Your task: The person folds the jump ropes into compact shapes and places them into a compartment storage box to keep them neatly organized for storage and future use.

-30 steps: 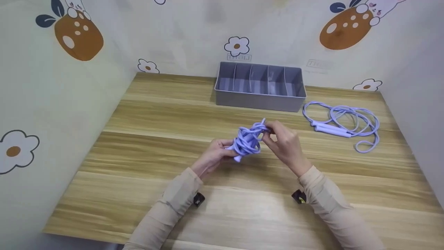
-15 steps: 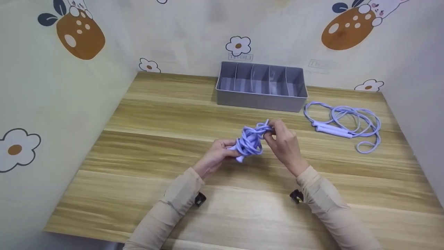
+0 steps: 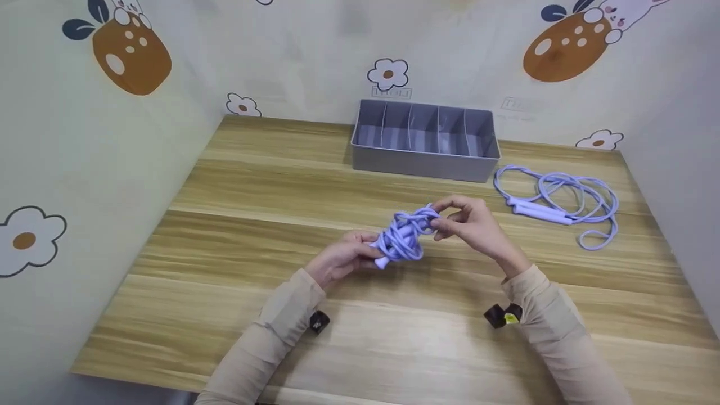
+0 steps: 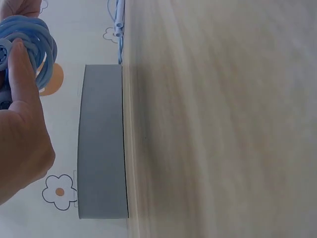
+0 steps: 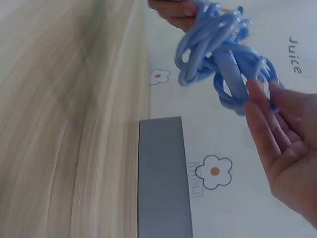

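Note:
A lavender jump rope (image 3: pixel 400 239), wound in loops around its own handles, is held above the middle of the table. My left hand (image 3: pixel 343 256) grips its near end, where a flared handle end (image 3: pixel 382 262) sticks out below the coils. At the far end, the thumb and fingers of my right hand (image 3: pixel 475 226) pinch the rope loops. The right wrist view shows a smooth handle (image 5: pixel 231 73) inside the loops, close to the right fingertips (image 5: pixel 256 91). Coils cover most of the handles. In the left wrist view the bundle (image 4: pixel 45 52) is partly cut off.
A grey box (image 3: pixel 424 160) with several compartments stands at the back of the wood-grain table (image 3: pixel 253 185), against the patterned wall. To its right lies a second lavender jump rope (image 3: pixel 543 212), loosely looped, with its two handles side by side.
The bundle has tilted and its far end has come down slightly. My right hand has turned, its fingers now reaching across from the right, and its wrist has moved rightward. The left hand stays nearly still.

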Tool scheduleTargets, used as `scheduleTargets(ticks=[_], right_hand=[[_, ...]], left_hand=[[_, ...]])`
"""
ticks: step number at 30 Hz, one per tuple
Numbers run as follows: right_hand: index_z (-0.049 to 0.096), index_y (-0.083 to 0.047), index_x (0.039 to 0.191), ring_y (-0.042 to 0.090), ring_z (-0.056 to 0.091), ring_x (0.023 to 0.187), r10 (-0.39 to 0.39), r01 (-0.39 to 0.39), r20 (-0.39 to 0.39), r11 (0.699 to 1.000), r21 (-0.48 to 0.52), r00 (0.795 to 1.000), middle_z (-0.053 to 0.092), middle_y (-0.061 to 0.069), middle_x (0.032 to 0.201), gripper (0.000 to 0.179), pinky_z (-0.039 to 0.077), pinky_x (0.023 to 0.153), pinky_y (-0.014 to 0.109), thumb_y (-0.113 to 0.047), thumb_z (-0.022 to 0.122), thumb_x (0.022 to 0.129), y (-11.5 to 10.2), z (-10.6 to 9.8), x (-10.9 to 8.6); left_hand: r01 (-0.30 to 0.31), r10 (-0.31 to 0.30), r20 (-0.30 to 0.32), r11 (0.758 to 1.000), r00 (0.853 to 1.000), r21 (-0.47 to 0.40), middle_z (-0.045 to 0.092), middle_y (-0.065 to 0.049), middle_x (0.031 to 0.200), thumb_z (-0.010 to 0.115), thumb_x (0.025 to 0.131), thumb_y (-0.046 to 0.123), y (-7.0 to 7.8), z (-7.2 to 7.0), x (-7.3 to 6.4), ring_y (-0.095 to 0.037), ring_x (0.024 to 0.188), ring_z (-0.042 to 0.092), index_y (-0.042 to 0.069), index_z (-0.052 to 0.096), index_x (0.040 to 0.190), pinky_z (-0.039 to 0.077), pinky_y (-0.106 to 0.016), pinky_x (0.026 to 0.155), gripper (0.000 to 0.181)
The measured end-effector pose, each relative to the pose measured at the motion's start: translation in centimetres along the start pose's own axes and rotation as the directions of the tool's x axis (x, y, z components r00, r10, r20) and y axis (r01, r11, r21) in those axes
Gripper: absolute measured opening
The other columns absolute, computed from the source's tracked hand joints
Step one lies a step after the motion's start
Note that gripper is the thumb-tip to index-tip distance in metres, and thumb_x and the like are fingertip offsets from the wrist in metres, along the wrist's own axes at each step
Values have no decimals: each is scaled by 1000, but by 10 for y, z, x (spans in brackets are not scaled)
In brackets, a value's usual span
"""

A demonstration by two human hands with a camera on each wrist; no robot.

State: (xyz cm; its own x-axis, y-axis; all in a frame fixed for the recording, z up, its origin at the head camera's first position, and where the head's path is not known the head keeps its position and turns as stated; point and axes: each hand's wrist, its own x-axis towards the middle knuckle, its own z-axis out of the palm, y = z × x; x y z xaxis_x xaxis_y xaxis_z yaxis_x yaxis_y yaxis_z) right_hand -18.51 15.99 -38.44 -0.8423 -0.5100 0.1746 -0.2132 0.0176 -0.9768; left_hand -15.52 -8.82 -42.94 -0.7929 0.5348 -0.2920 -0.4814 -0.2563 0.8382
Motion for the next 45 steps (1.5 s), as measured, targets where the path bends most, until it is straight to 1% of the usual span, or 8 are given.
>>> scheduleTargets(ticks=[4,12,15,22,27,37,41,45], right_hand=[[67,-13,95,12,64,61,70,-82,95,988,130,993,68,1,82,24,56,60,26,4,53,86,5,-13,-1],[71,-23,86,5,62,66,54,-58,116,998,31,992,69,-5,83,39,53,56,18,11,55,81,11,-20,-2],[71,-18,86,6,63,70,25,-28,80,999,34,996,69,-5,87,36,54,62,19,13,54,79,10,-17,-3],[55,20,92,10,63,74,-112,103,-92,990,-100,989,66,3,89,13,56,66,23,17,49,82,4,-1,-1],[54,15,98,13,57,79,-90,62,-104,968,-244,990,58,17,91,18,56,65,24,16,45,82,-6,6,-2],[59,7,90,11,54,78,-119,57,-124,909,-414,985,59,12,84,18,54,53,22,16,52,75,-5,8,-3],[61,4,87,13,54,78,-190,86,-152,851,-517,970,61,10,84,19,53,52,20,14,56,73,-4,13,-2],[60,2,86,17,55,75,-251,126,-134,797,-590,959,61,9,82,19,52,52,20,13,60,70,-6,21,-3]], left_hand=[[48,-47,61,999,997,-8,65,-3,76,43,78,-17,0,-2,-2,-10,62,61,9,65,81,54,-19,61,34],[96,-96,67,995,993,1,66,-5,77,45,78,-17,-2,-3,-4,-11,64,62,9,66,81,54,-20,62,34],[102,-101,46,995,994,-21,66,-5,77,44,79,-17,-3,-2,-3,-12,63,62,9,66,80,54,-20,63,34],[46,-53,-52,991,997,-123,65,-6,78,41,81,-17,-2,4,0,-13,65,63,-3,62,98,54,-19,62,31],[35,-53,-111,987,992,-156,65,-7,78,43,82,-16,1,8,-1,-14,66,64,-2,62,90,55,-20,63,26],[56,-50,-70,994,996,98,64,-5,85,49,85,-8,4,17,1,-13,73,63,-16,44,117,54,-26,75,34],[73,-77,20,984,997,165,61,-21,99,48,88,-5,5,18,0,-17,79,64,-12,43,117,51,-35,85,31],[74,-87,42,969,995,235,52,-33,113,52,85,-8,4,19,1,-16,76,64,-10,45,114,51,-36,85,31]])
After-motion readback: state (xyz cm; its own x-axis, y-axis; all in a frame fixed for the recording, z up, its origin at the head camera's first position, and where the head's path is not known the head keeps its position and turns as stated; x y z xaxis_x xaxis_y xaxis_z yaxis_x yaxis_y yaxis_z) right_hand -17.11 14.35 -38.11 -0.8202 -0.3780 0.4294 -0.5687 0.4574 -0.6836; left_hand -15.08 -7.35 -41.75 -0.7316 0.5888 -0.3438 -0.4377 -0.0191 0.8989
